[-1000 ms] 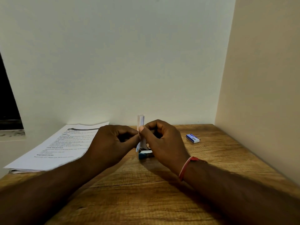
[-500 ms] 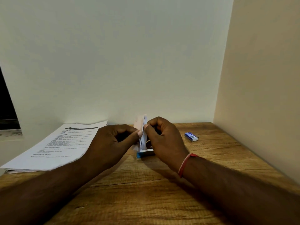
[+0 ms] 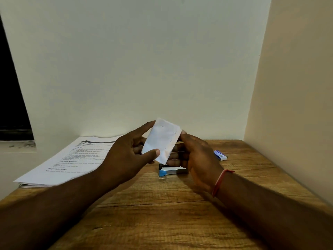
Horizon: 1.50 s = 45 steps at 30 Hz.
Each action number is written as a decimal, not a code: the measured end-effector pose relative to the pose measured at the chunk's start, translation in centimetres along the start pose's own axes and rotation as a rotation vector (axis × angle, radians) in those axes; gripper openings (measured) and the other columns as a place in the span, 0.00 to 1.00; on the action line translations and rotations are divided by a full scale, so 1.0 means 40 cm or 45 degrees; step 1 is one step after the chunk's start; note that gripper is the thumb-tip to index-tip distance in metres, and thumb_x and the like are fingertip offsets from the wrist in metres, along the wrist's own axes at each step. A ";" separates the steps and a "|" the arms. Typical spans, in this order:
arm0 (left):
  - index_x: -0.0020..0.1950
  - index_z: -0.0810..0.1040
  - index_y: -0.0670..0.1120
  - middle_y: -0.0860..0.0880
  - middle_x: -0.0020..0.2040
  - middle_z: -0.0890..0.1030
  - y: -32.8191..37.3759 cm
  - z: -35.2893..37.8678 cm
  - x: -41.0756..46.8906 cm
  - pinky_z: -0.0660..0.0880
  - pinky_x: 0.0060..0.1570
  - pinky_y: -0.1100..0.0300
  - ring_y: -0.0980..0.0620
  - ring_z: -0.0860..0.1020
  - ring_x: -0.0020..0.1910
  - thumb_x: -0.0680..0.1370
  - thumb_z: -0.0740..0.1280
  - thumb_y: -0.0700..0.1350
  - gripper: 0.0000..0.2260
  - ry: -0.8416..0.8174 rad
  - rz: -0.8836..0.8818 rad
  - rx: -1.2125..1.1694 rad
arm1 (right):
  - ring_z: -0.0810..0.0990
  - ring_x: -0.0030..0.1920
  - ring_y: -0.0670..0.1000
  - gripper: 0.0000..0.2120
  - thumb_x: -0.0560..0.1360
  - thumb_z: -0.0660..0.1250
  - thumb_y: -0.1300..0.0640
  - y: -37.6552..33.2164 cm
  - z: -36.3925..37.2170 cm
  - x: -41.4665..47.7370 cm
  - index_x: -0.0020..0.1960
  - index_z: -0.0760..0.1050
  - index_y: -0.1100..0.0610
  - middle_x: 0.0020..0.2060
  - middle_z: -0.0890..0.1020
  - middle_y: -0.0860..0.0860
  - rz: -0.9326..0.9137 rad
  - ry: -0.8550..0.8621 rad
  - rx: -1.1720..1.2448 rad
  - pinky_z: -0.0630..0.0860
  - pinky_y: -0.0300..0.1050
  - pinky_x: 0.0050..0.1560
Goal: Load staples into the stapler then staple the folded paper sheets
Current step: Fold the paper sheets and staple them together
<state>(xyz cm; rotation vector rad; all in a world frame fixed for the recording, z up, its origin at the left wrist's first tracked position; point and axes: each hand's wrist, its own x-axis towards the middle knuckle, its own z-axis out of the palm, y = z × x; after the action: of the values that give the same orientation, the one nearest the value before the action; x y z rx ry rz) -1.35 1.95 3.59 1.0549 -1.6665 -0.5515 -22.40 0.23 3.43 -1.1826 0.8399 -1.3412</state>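
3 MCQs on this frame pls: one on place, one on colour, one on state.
1. Where is the staple box?
A. On the printed sheets
B. On the table, right of the right hand
C. In the left hand

2. What colour is the stapler's near end?
A. Blue
B. Red
C. Yellow

3. How is the folded paper held?
A. Lying flat on the table
B. Clamped in the stapler
C. Held up by both hands

B: the box lies on the table beyond the right hand.
A: the near tip shows blue.
C: the left hand and right hand both pinch it above the stapler.
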 end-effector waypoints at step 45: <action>0.64 0.90 0.56 0.59 0.62 0.88 -0.069 -0.032 0.031 0.79 0.47 0.75 0.63 0.87 0.52 0.78 0.81 0.43 0.16 0.223 0.139 0.182 | 0.84 0.43 0.55 0.10 0.82 0.74 0.61 0.064 -0.063 0.050 0.61 0.83 0.65 0.51 0.89 0.62 0.155 -0.319 -0.276 0.78 0.47 0.43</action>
<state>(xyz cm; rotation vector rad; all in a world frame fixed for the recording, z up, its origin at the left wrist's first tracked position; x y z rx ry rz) 0.76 -0.33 2.55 1.0755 -1.6151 -0.2635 -23.91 -2.46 0.73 -1.4115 0.8746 -0.9968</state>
